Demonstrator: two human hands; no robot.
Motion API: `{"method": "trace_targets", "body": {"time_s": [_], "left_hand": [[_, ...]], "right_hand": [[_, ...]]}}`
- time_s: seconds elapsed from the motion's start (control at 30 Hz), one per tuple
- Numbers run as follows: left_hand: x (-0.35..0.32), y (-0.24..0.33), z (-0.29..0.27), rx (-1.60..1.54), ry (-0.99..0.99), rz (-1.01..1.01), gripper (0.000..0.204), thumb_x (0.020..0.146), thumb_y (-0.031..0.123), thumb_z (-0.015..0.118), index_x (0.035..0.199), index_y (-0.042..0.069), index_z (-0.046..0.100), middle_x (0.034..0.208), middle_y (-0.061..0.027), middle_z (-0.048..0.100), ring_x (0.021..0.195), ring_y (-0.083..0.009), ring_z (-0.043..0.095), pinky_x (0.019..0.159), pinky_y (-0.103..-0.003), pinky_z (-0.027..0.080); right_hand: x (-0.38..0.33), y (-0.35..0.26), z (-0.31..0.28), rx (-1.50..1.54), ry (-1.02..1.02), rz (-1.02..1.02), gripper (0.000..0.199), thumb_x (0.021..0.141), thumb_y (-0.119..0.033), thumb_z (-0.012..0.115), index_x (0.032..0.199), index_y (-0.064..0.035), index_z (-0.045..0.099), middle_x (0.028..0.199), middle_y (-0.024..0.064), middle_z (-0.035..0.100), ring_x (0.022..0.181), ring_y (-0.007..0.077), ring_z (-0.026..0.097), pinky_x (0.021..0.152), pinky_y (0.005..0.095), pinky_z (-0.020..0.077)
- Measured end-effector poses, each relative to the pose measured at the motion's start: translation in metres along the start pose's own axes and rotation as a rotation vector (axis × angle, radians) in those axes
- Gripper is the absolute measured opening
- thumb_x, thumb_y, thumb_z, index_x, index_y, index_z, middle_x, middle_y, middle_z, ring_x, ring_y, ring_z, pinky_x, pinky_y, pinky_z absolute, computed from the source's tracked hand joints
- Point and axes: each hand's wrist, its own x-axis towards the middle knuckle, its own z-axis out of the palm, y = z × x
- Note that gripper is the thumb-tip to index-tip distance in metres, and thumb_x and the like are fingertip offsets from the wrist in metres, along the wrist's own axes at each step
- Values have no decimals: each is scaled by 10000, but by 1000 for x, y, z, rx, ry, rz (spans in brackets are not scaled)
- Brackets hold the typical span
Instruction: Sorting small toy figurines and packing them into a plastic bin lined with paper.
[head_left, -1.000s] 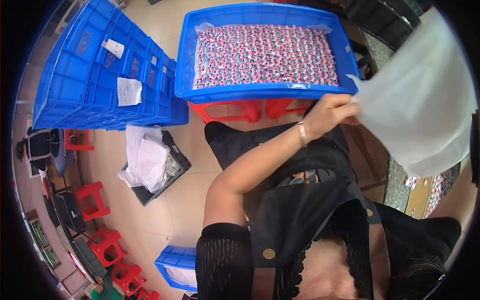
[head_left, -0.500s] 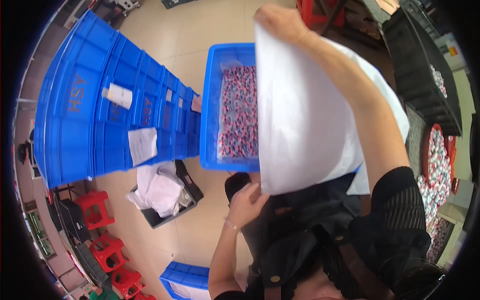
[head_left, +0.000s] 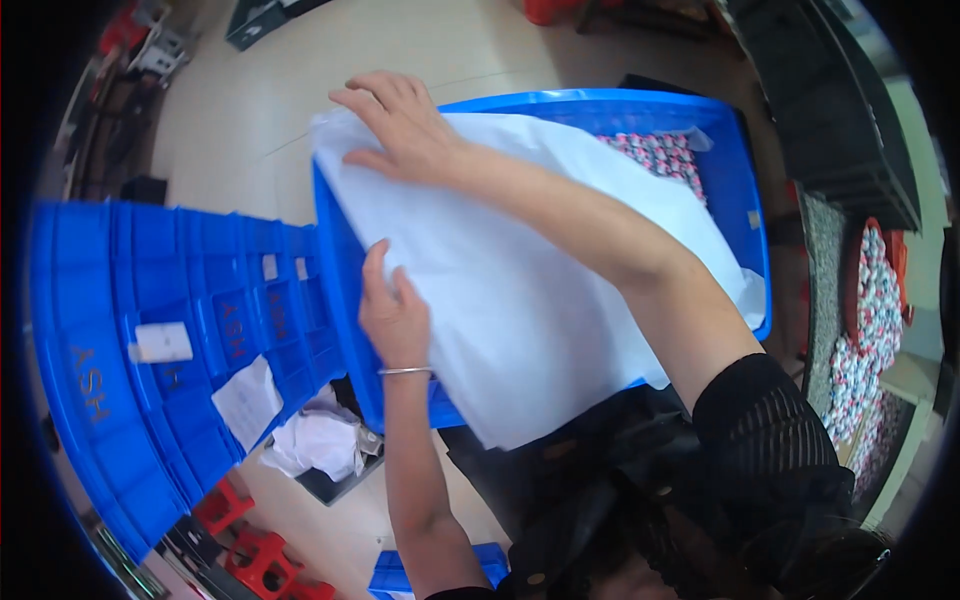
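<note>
A large white sheet (head_left: 500, 280), like thin plastic or paper, lies across a blue crate (head_left: 735, 130). Small pink, white and dark pieces (head_left: 655, 155) fill the crate and show past the sheet's far right edge; the rest are covered. My right hand (head_left: 405, 130) is over the sheet's far left corner, its fingers spread and thumb apart. Nearer to me, my left hand (head_left: 395, 315) is at the sheet's left edge, with fingers raised and apart. Whether either palm touches the sheet is hard to tell.
Blue crates (head_left: 150, 290) with paper labels are stacked close on the left. Below them stands a dark bin (head_left: 345, 485) with white crumpled sheets. Red stools (head_left: 265, 560) are at lower left. On the right, a red basin (head_left: 870, 290) holds similar pieces beside a black crate (head_left: 830, 110).
The sheet, held up over the crate's right side before, now lies lower and reaches its left side. Both hands have moved left and come off its edge. The view has shifted.
</note>
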Motion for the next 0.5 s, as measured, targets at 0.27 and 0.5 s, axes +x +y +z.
{"method": "trace_targets", "body": {"time_s": [0.27,0.5], "left_hand": [[21,-38,0,604,-136,209,385,827,-35,512,1189,83,575,896,-131,568,786,-312,578,680,-373,477],[22,-54,5,599,-77,286,329,860,1,490,1168,74,578,954,-145,576,824,-337,586,687,-393,491]], "right_hand": [[-166,-77,-221,-154,-427,487,458,747,-110,688,1176,-86,529,1271,161,448,1231,361,397,1034,453,333],[-235,-41,-349,-521,-484,1108,471,869,-264,582,1274,-55,461,1339,193,405,1239,372,401,1052,414,314]]}}
